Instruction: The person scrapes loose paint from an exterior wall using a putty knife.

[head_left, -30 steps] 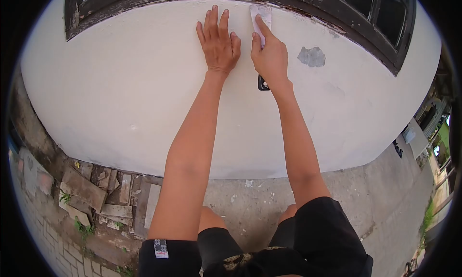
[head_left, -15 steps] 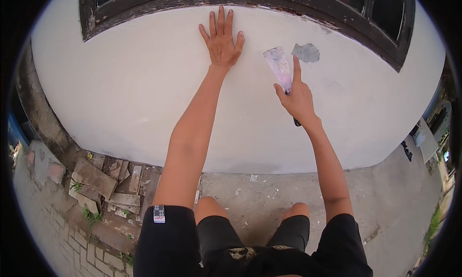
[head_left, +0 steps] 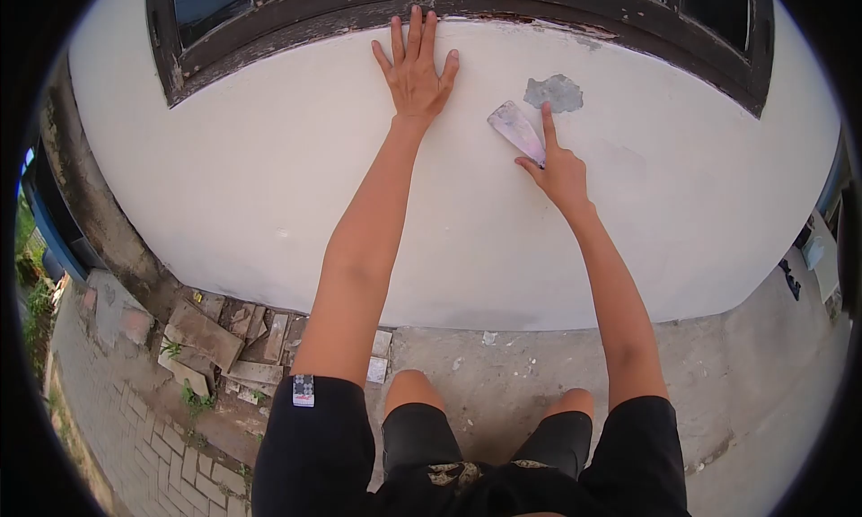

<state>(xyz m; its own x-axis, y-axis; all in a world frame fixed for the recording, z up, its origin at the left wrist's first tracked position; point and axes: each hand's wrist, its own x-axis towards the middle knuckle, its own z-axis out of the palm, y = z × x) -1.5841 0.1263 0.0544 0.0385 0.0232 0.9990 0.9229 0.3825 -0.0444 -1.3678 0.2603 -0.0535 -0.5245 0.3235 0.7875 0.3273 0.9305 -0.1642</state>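
Note:
My left hand (head_left: 417, 77) lies flat on the white wall (head_left: 467, 239), fingers spread, with the fingertips at the lower edge of the dark window frame (head_left: 359, 16). Farther right, my right hand (head_left: 564, 171) holds a scraper (head_left: 516, 129) whose pale, stained blade points up and to the left. The scraper's handle is hidden behind the hand. My right index finger is stretched out, its tip at the lower edge of a grey bare patch (head_left: 554, 93) in the wall's paint.
Broken tiles and boards (head_left: 205, 334) lie on the ground at the lower left, beside brick paving (head_left: 171, 454). A concrete floor (head_left: 503, 373) runs along the wall's foot. Peeling paint shows on the window frame. Some objects (head_left: 815, 248) stand at the far right.
The right hand has come down and right from the window frame's edge with the scraper, whose blade now tilts left. My left hand remains spread on the wall. The view has shifted.

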